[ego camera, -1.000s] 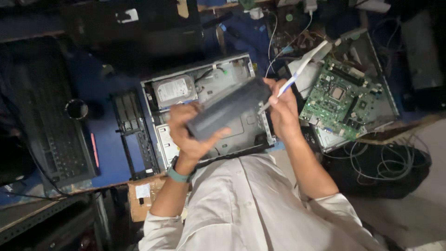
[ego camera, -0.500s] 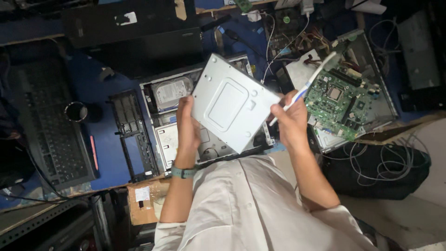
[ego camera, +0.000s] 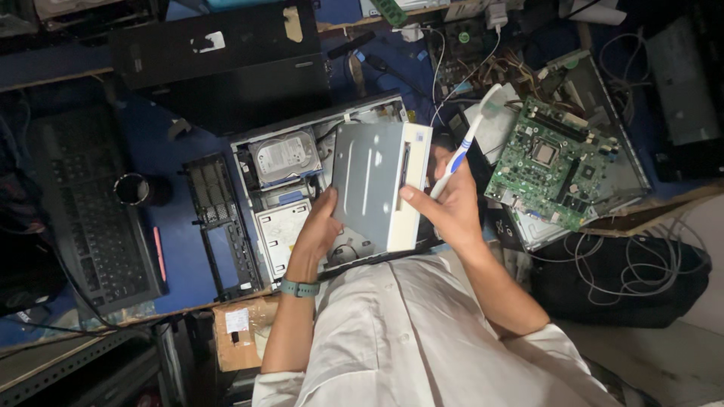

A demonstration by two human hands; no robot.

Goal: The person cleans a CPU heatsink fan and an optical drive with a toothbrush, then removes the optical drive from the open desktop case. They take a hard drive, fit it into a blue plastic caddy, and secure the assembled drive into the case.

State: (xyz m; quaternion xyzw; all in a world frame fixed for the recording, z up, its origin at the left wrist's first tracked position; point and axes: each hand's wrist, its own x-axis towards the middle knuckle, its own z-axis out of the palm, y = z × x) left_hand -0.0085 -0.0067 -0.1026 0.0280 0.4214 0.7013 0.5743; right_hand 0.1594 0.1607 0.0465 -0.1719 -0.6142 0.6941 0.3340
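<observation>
The drive box [ego camera: 373, 185] has swung round, narrow white face now up, above the open computer case [ego camera: 275, 203]. Left hand [ego camera: 320, 226] grips its underside; right hand [ego camera: 449, 203] steadies it, toothbrush [ego camera: 464, 143] clenched, so that face is within reach

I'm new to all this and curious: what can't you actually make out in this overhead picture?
- Head view: the underside of the grey drive, turned away.
- The case floor beneath it, covered by drive and left hand.
- The toothbrush handle's lower end, hidden inside the right hand.
- Circuit board markings, too small.
</observation>
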